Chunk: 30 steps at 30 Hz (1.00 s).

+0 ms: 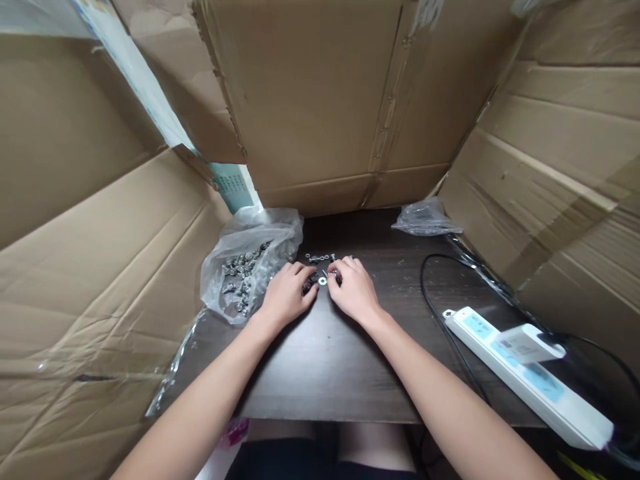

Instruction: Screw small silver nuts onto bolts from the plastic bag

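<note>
My left hand [290,290] rests on the dark table beside a clear plastic bag of metal fasteners [243,273]. Its fingers are curved and the thumb stands apart, with a dark gap between them. Opposite it, my right hand [354,290] has its fingers curled inward at some small metal parts; what they hold is partly hidden. A flat washer [323,281] lies between both hands, and a small thin metal piece [325,273] is close to my right fingertips. Just beyond the hands, several small bolts and rings [320,258] form a loose row.
Cardboard walls [320,100] enclose the table [320,373] at the back and both sides. A second clear plastic bag [425,219] lies at the back right. On the right are a white power strip [525,380] with a plugged-in adapter and a black cable [424,287].
</note>
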Tool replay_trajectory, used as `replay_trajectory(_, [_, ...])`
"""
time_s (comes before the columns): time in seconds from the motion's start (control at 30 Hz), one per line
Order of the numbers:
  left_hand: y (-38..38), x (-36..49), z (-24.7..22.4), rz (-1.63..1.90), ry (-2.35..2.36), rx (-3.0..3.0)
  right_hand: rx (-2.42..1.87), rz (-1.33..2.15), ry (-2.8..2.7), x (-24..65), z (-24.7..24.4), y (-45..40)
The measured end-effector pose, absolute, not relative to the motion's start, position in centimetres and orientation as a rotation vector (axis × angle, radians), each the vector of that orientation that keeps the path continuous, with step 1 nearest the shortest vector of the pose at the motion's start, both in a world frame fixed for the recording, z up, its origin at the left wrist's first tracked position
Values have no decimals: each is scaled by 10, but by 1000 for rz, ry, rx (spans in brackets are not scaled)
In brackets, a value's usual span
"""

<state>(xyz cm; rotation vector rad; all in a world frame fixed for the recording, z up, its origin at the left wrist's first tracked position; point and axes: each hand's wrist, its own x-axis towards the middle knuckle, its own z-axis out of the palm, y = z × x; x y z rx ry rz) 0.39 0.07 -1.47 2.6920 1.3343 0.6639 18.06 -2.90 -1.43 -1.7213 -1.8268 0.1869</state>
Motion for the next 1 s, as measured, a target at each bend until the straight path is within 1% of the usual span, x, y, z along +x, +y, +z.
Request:
replay_trajectory(0.23, [7,1,-21,681,1354,2626,-1707,166,-1808,183,-19,-28])
replay_trajectory(0.4, [8,-1,-23,712,1337,2563,-1769,146,-1757,186,-12,-18])
replay_trajectory(0.53, [10,-1,-23,793,1280,2514,-1786,50,-1933,182,-2,3])
replay_trajectory(0.7, [12,-2,-22,923,1172,2399,-1863,37,-2150,177,2,23])
replay_trajectory(0.87, [11,0,-22,949,1113,2301,-1850,-2,-2163,177,-1,25])
replay_trajectory(1.0, [10,0,-21,947,1077,2278,-1857,56,-2148,177,1,26])
